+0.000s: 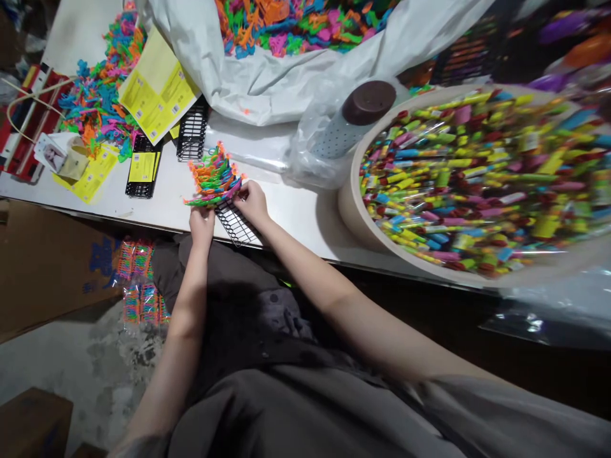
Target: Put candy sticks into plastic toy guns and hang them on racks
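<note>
A black grid rack [235, 224] lies at the table's front edge, its near part bare and jutting toward my body. Across its far part stand rows of small bright plastic figures [214, 177] in orange, green, blue and pink. My left hand [202, 224] is closed at the left end of the nearest row, fingertips pinched on a plastic figure. At the right end of that row, my right hand [252, 202] pinches a pink-purple figure between thumb and fingers. The fingertips partly hide what they grip.
Left stand a loose pile of figures [102, 95], yellow cards [160, 89], and black racks [191, 130]. Behind is a white sack [267, 95] of figures. A bottle in plastic [341, 124] and a big tub [356, 191] of wrapped sticks occupy the right. Bagged figures [140, 280] lie below.
</note>
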Tool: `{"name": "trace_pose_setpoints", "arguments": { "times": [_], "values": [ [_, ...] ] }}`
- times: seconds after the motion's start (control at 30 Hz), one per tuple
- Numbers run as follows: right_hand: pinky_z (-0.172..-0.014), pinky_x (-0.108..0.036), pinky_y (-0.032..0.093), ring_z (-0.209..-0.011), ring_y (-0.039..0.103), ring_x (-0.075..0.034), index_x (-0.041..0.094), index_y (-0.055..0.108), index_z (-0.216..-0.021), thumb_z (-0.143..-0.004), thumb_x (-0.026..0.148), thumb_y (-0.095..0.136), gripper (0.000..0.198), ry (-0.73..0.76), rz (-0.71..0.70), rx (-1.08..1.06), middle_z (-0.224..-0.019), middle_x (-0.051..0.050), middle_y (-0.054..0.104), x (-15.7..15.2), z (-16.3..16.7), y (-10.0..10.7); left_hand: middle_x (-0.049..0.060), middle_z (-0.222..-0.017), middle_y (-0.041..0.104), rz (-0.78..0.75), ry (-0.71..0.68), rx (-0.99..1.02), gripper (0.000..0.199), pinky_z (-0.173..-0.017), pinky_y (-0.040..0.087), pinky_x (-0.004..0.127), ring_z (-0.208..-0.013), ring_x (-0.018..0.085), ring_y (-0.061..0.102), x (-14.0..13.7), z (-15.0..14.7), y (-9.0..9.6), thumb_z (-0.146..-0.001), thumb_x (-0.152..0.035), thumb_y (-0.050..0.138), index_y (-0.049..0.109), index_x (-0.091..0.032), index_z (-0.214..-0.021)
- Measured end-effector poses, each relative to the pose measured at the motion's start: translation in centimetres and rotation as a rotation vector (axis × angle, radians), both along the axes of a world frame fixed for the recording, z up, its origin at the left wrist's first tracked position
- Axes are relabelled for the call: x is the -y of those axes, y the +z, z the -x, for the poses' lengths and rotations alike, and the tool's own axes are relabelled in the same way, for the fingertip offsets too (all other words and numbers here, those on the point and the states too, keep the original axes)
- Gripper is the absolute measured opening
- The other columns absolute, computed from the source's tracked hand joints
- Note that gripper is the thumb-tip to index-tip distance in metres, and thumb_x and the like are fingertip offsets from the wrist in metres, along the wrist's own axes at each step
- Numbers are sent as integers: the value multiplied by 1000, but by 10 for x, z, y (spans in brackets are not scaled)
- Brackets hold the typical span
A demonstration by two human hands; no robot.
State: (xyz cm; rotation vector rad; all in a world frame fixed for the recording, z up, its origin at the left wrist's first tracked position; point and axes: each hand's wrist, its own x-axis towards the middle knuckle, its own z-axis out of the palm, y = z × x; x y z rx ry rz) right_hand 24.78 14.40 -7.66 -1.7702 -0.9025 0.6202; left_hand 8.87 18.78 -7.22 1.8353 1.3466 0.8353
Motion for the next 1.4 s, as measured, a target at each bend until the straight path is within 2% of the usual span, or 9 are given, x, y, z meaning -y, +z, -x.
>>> {"name": "trace_pose_setpoints", "arguments": {
  "times": [0.07,0.23,0.33,0.53,0.7,0.83,1.0,1.2,1.4],
  "values": [
    [-67,-27,39,-71,47,-14,19,43,-72,-67,22,61,19,-6,8,-3,-74,0,50,0,0,1,11,-94,66,-39,-2,-13,16,-85,50,34,-91,21,64,0,1,-2,-82,-21,59,52,-15,-95],
    [-67,-28,38,-70,46,-14,19,43,-71,-67,21,61,18,-11,15,12,-73,0,50,0,1,3,11,-97,65,10,-55,10,14,-87,51,36,-95,22,64,-2,1,-5,-82,-17,56,52,-16,-96],
    [-66,-27,37,-70,46,-14,19,43,-71,-67,21,60,18,-7,11,14,-73,0,50,0,1,2,12,-100,64,-50,-88,-23,12,-90,50,35,-99,22,63,-2,-1,-2,-81,-15,56,53,-16,-92],
    [-66,-27,37,-70,46,-14,19,42,-72,-68,21,60,18,2,-4,7,-73,0,49,-1,0,-1,5,-83,63,-13,-84,18,24,-73,51,27,-74,15,62,-1,-5,7,-77,-12,60,51,-15,-100],
    [-65,-27,36,-70,45,-14,19,42,-71,-67,22,60,19,6,6,24,-73,0,48,-1,0,-2,3,-77,61,19,-60,31,14,-68,48,26,-71,15,60,-3,-7,8,-76,-13,61,51,-16,-86],
    [-65,-27,37,-70,46,-15,19,42,-71,-67,23,60,19,9,17,33,-73,0,48,-2,0,-4,2,-76,59,12,-55,50,14,-67,48,26,-70,14,59,-2,-9,7,-76,-12,60,50,-17,-85],
    [-66,-28,38,-71,47,-15,19,42,-71,-68,22,59,18,0,0,48,-74,-1,49,-1,-1,-7,4,-79,58,-56,-15,34,14,-74,49,30,-77,17,59,1,-13,1,-75,-12,58,49,-17,-85],
    [-68,-29,41,-72,50,-15,17,49,-82,-70,24,55,15,16,-49,-42,-79,-2,53,2,-1,-5,6,-81,60,-32,38,-23,11,-79,49,35,-79,20,59,2,-16,1,-79,-22,59,49,-18,-82],
    [-65,-28,37,-70,49,-16,19,44,-75,-72,26,58,16,-3,90,76,-77,-2,55,3,-1,5,7,-81,61,-109,-5,-223,12,-105,34,45,-89,24,59,0,-16,6,-77,-22,62,51,-19,-81]
  ]
}}
